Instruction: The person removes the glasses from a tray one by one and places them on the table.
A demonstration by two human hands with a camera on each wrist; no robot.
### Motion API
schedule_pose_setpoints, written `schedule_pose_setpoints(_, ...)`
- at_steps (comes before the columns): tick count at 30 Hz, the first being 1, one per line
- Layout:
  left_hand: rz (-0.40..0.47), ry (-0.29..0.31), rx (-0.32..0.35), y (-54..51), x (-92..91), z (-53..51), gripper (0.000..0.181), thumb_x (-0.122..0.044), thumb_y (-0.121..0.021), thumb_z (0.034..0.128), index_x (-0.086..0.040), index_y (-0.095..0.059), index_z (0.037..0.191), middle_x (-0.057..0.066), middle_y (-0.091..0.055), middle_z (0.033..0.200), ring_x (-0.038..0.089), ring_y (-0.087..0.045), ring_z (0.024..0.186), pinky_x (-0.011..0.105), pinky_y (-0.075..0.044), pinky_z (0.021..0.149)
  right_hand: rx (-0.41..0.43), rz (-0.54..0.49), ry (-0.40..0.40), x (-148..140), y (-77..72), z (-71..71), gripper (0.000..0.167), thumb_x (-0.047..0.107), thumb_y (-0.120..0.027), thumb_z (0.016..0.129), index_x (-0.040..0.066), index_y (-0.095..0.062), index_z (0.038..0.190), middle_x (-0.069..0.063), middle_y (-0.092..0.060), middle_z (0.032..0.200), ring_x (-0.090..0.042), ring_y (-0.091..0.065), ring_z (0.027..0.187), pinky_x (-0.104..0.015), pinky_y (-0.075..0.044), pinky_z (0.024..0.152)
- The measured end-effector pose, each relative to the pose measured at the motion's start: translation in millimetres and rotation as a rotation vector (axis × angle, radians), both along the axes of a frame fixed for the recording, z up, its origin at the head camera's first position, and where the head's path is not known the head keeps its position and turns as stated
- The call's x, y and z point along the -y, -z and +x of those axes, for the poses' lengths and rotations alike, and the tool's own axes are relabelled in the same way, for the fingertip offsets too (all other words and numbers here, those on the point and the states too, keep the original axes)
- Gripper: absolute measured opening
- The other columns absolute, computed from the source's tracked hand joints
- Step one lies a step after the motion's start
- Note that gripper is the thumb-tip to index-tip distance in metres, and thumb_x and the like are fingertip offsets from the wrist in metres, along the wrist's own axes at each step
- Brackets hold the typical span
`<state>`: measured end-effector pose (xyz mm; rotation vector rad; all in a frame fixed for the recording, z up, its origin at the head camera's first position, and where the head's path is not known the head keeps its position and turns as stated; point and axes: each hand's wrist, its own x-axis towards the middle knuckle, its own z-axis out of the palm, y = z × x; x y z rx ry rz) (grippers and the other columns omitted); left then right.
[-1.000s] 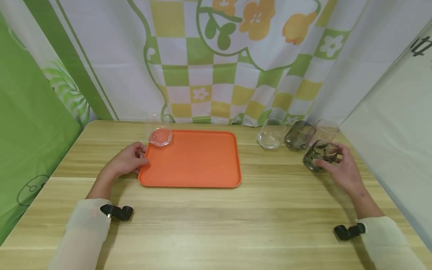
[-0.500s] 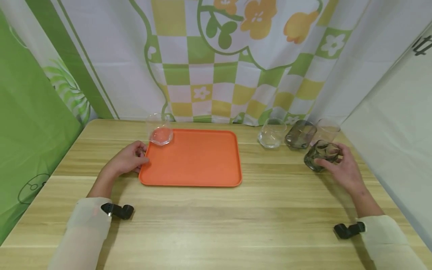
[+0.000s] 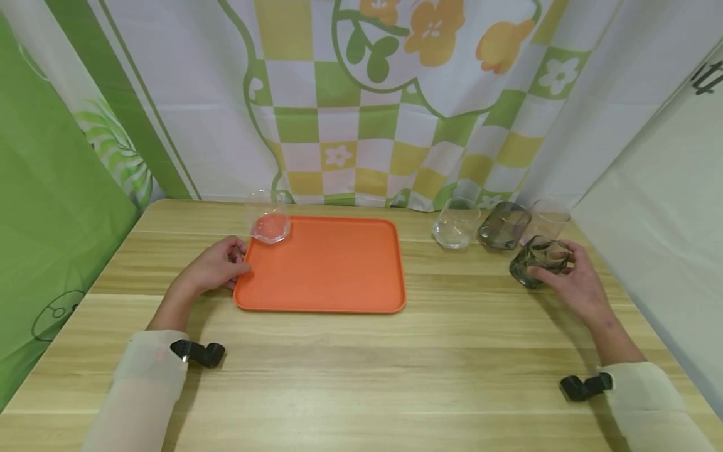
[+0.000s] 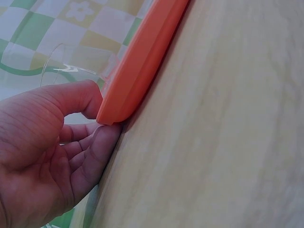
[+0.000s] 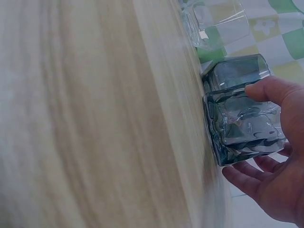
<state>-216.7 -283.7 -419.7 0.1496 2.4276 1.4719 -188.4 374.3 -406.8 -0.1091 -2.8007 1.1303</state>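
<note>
My left hand [image 3: 213, 267] pinches the left edge of an orange tray [image 3: 333, 270] lying on the table. In the left wrist view the thumb rests on the rim, with fingers at the tray's [image 4: 137, 66] underside. A clear glass [image 3: 268, 220] stands upright on the tray's back left corner. At the right, my right hand [image 3: 576, 282] holds a dark, faceted drinking glass [image 3: 525, 263]. The right wrist view has the thumb on one side of this glass [image 5: 237, 126] and the fingers round the other; some fingertips are hidden. The glass stands upright, at or close to the tabletop.
Behind the held glass stand a clear tumbler [image 3: 454, 226], a dark grey glass [image 3: 503, 227] and a pale tinted glass [image 3: 549, 220], close together. A patterned curtain [image 3: 367, 138] hangs along the back edge of the wooden table [image 3: 361, 376].
</note>
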Motion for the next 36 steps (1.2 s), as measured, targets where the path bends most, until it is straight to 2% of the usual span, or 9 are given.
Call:
schedule_pose_setpoints(6,-0.010,0.000,-0.008,-0.9,-0.2,1.0,0.041,0.001,-0.063,0.0906,0.010,-0.041,0.125,0.012,-0.046,0.092,0.020,-0.058,0.068,0.033,-0.058,0.056,0.002,-0.004,-0.001,0.4,0.1,0.0,0.094,0.034,-0.072,0.097,-0.003,-0.012,0.160,-0.029,-0.039,0.141,-0.032,-0.048,0.107,-0.016,-0.043,0.068)
schedule_pose_setpoints(10,-0.010,0.000,-0.010,-1.6,-0.4,1.4,0.042,0.000,-0.063,0.0904,0.010,-0.041,0.125,0.012,-0.046,0.092,0.020,-0.058,0.068,0.033,-0.058,0.056,0.008,-0.032,-0.005,2.4,-4.4,1.4,0.097,0.033,-0.072,0.097,-0.002,-0.007,0.161,-0.037,-0.031,0.149,-0.054,-0.039,0.126,-0.044,-0.047,0.090)
schedule_pose_setpoints(13,-0.009,0.001,-0.014,-2.1,-0.5,1.9,0.042,0.000,-0.063,0.0902,0.010,-0.041,0.125,0.012,-0.046,0.092,0.020,-0.059,0.068,0.033,-0.058,0.057,-0.029,-0.057,0.003,5.6,-8.9,2.4,0.099,0.030,-0.074,0.096,-0.003,-0.007,0.160,-0.039,-0.025,0.153,-0.059,-0.029,0.135,-0.067,-0.034,0.103)
schedule_pose_setpoints(17,-0.006,0.002,-0.017,-1.9,0.0,1.9,0.041,0.001,-0.063,0.0896,0.010,-0.041,0.123,0.013,-0.046,0.092,0.021,-0.059,0.067,0.033,-0.058,0.056,-0.145,-0.036,0.028,11.3,-14.8,3.3,0.096,0.023,-0.078,0.091,-0.005,-0.016,0.159,-0.038,-0.025,0.153,-0.055,-0.025,0.137,-0.070,-0.023,0.111)
schedule_pose_setpoints(22,-0.005,0.002,-0.017,-1.1,0.3,1.2,0.040,0.002,-0.062,0.0890,0.010,-0.041,0.122,0.013,-0.046,0.090,0.021,-0.059,0.066,0.033,-0.059,0.056,-0.238,0.042,0.017,25.6,-27.0,7.6,0.087,0.016,-0.077,0.090,-0.006,-0.025,0.157,-0.037,-0.028,0.151,-0.056,-0.024,0.137,-0.071,-0.021,0.111)
schedule_pose_setpoints(26,-0.008,0.001,-0.020,-1.1,0.0,1.5,0.040,0.002,-0.063,0.0890,0.010,-0.041,0.122,0.013,-0.046,0.090,0.021,-0.059,0.067,0.033,-0.059,0.057,-0.267,0.003,-0.053,43.9,-34.8,10.0,0.081,0.010,-0.076,0.091,-0.005,-0.029,0.155,-0.035,-0.032,0.149,-0.054,-0.028,0.135,-0.065,-0.024,0.113)
schedule_pose_setpoints(29,-0.012,0.000,-0.021,-0.7,0.1,1.3,0.040,0.001,-0.063,0.0892,0.009,-0.041,0.122,0.013,-0.046,0.090,0.021,-0.059,0.067,0.033,-0.058,0.057,-0.295,-0.028,-0.115,58.5,-35.0,10.5,0.079,0.005,-0.078,0.089,-0.006,-0.033,0.152,-0.032,-0.038,0.146,-0.049,-0.035,0.131,-0.043,-0.032,0.113)
schedule_pose_setpoints(32,-0.014,-0.001,-0.022,-0.1,0.2,0.9,0.041,0.001,-0.063,0.0894,0.009,-0.042,0.123,0.012,-0.046,0.091,0.020,-0.059,0.067,0.033,-0.058,0.057,-0.297,-0.037,-0.176,74.1,-34.7,12.1,0.078,0.004,-0.079,0.088,-0.006,-0.034,0.151,-0.028,-0.041,0.144,-0.044,-0.040,0.128,-0.021,-0.036,0.102)
schedule_pose_setpoints(36,-0.011,-0.001,-0.024,0.3,0.2,0.3,0.041,0.001,-0.063,0.0896,0.010,-0.042,0.123,0.012,-0.046,0.091,0.020,-0.059,0.067,0.033,-0.058,0.057,-0.276,-0.085,-0.259,96.2,-36.6,14.1,0.075,0.005,-0.078,0.090,-0.005,-0.035,0.151,-0.025,-0.041,0.145,-0.044,-0.043,0.128,-0.013,-0.040,0.094)
